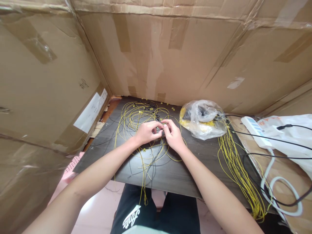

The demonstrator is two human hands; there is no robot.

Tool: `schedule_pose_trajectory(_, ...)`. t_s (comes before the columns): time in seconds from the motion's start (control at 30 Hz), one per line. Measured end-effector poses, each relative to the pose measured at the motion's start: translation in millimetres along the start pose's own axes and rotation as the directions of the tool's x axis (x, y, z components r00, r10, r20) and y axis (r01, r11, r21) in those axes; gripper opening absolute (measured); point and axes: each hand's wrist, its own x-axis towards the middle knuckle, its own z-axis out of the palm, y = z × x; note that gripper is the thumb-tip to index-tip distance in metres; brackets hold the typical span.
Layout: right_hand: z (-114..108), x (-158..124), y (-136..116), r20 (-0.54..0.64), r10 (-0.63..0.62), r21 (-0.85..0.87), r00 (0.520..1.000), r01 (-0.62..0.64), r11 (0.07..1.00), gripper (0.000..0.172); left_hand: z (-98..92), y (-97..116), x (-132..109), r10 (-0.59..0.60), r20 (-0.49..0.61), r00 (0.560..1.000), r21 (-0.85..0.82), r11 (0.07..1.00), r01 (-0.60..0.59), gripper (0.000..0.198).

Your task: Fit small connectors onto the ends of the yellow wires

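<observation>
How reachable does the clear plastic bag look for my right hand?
Probably yes: the clear plastic bag sits right of your right hand with mostly dark tabletop between, though that hand is busy beside your left hand.

No word can be read for certain. Between six and seven o'clock, the dark trousers carry slanted white lettering, its spelling unclear. Toward ten, a dark handwritten scrawl marks the cardboard wall. At nine, a white paper label there has print too faint to make out.
</observation>
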Motion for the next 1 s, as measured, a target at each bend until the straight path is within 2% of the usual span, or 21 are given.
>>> schedule_pose_trajectory(0.17,-1.2,0.4,-0.2,-0.002,0.035,-0.003,0.999,-0.035,0.999,0.026,0.6,2.4,0.5,-0.075,0.006,0.997,-0.068,0.995,0.075,0.012)
schedule_pose_trajectory(0.37,-8.4,3.1,-1.5,-0.018,-0.115,-0.186,0.993,0.11,0.976,0.018,-2.3,3.6,2.2,-0.165,-0.014,0.986,-0.111,0.98,0.163,0.012)
schedule_pose_trajectory(0.7,-9.2,2.8,-0.8,0.073,-0.109,-0.218,0.991,0.122,0.968,0.014,-2.1,0.3,1.8,-0.138,0.011,0.99,-0.115,0.984,0.139,0.01)
schedule_pose_trajectory(1.0,-8.6,3.4,-0.3,0.128,-0.115,-0.224,0.985,0.142,0.964,0.03,-0.9,-0.5,0.6,-0.126,0.012,0.992,-0.104,0.987,0.127,0.014)
